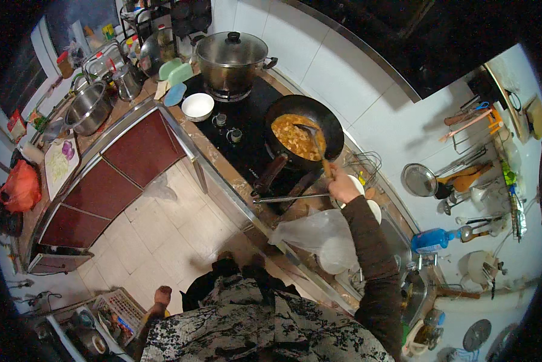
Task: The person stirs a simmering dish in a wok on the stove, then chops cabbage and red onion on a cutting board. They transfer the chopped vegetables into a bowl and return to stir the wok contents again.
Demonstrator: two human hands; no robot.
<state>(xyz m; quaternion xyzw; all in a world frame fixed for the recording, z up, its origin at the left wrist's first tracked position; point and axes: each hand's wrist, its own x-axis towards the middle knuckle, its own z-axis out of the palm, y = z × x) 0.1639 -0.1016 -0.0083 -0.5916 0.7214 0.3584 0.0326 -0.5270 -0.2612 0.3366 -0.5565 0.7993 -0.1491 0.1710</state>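
Note:
My right hand (342, 184) grips the wooden handle of a metal spatula (318, 141). The blade of the spatula dips into chunky food in orange-brown sauce (293, 135), inside a black wok (333, 120). The wok stands on the black glass gas hob (248, 131), its dark handle (273, 172) pointing toward me. Down at the lower left, away from the counter, my left hand (163, 295) hangs with its fingers curled in. Nothing shows in it.
Behind the wok's left side stands a lidded steel pot (230, 65). A white bowl (197, 107) sits at the hob's edge. A clear plastic bag (318, 231) lies below my right forearm. On the left counter are a cutting board (56, 176) with cut vegetables and a steel basin (89, 108).

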